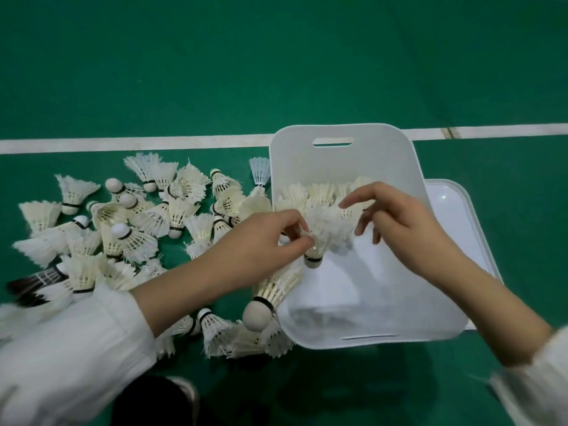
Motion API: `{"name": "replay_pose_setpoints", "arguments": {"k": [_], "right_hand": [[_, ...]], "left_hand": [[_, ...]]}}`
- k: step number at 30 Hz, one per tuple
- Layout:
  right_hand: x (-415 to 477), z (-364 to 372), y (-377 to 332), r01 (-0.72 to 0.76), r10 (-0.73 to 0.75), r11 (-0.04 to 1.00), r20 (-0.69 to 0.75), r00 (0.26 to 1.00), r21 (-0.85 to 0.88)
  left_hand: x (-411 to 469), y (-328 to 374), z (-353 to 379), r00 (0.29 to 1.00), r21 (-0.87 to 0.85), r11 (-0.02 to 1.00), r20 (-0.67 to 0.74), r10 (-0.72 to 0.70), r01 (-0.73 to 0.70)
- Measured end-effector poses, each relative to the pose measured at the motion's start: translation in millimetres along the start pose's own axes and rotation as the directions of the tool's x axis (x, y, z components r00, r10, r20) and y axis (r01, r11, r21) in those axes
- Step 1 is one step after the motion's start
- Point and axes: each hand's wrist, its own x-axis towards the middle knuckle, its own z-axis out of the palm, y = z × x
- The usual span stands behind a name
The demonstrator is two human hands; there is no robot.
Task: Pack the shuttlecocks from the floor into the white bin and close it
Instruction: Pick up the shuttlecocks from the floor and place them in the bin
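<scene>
A white bin (pixel 399 290) stands open on the green floor, with several feather shuttlecocks (pixel 319 192) lined up at its far end. Over the bin's left side my left hand (pixel 261 241) pinches one white shuttlecock (pixel 325 235) by its feathers, cork end pointing toward me. My right hand (pixel 396 216) hovers just right of that shuttlecock with fingers spread and relaxed, holding nothing. A pile of shuttlecocks (pixel 129 229) lies scattered on the floor left of the bin.
The bin's white lid (pixel 461 222) lies on the floor under the bin's right side. A white court line (pixel 123 144) runs across behind the pile. More shuttlecocks (pixel 233 330) lie by the bin's near left corner. A dark shoe (pixel 159 401) shows at the bottom.
</scene>
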Motion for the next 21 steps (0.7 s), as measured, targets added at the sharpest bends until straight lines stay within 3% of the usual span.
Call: {"name": "replay_pose_setpoints", "arguments": {"k": [2, 4, 7, 10, 13, 16, 18, 21], "right_hand": [[-15.8, 5.2, -11.7, 0.076, -0.063, 0.994, 0.170, 0.983, -0.075], [-17.5, 16.1, -12.5, 0.114, -0.072, 0.980, 0.245, 0.967, -0.164], [-8.2, 23.1, -2.3, 0.099, -0.080, 0.969, 0.093, 0.992, -0.226], [5.4, 6.3, 17.2, -0.092, 0.055, 0.919, -0.106, 0.993, -0.383], [18.5, -7.9, 38.1, -0.285, 0.316, 0.722, -0.065, 0.946, -0.631], [33.3, 0.6, 55.1, -0.257, 0.327, 0.615, -0.056, 0.943, -0.745], [44.3, 10.5, 68.8, -0.262, 0.297, 0.597, -0.095, 0.950, -0.758], [59.7, 21.2, 87.5, -0.334, 0.355, 0.660, -0.112, 0.928, -0.673]], "left_hand": [[-0.6, 0.1, -0.1, 1.000, -0.025, 1.000, -0.008, 0.008, -0.008], [-1.6, 1.6, 0.1, 1.000, -0.032, 0.999, -0.016, 0.018, -0.019], [-6.2, 3.5, -3.0, 0.998, -0.037, 0.999, -0.055, 0.015, -0.017], [-16.5, 5.1, -14.3, 0.991, -0.098, 0.995, -0.137, -0.001, -0.013], [-28.6, 5.4, -23.2, 0.984, -0.117, 0.991, -0.174, 0.044, -0.065], [-33.8, 3.3, -24.7, 0.980, -0.118, 0.989, -0.188, 0.061, -0.084], [-34.5, 1.8, -21.9, 0.971, -0.067, 0.991, -0.215, 0.100, -0.116], [-35.8, -1.2, -20.1, 0.950, 0.007, 0.985, -0.261, 0.169, -0.173]]}}
